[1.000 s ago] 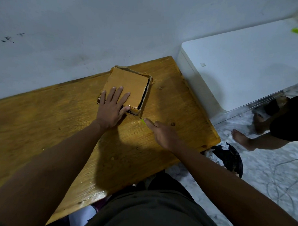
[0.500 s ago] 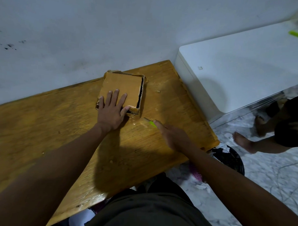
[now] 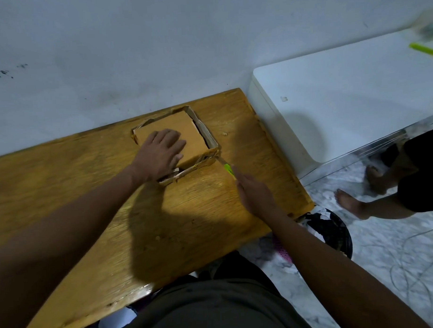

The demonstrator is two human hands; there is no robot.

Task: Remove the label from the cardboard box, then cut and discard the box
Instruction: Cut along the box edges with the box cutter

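A small brown cardboard box (image 3: pixel 194 132) lies flat on the wooden table (image 3: pixel 89 205), near the wall. My left hand (image 3: pixel 161 153) presses flat on its top, fingers spread. My right hand (image 3: pixel 255 194) grips a green-handled cutter (image 3: pixel 227 169) whose blade tip touches the box's near right corner. The box's near edge looks torn and partly split open. No label shows on the box's top.
A white appliance (image 3: pixel 343 98) stands right of the table, with a green stick (image 3: pixel 425 49) on it. A dark bin (image 3: pixel 328 228) holding paper scraps sits on the floor by the table's corner. Another person's bare legs (image 3: pixel 354 205) are at right. Cables lie on the marble floor.
The box has turned under my left hand, its near right corner swinging toward the cutter. My right hand has moved the blade from the table up to that corner.
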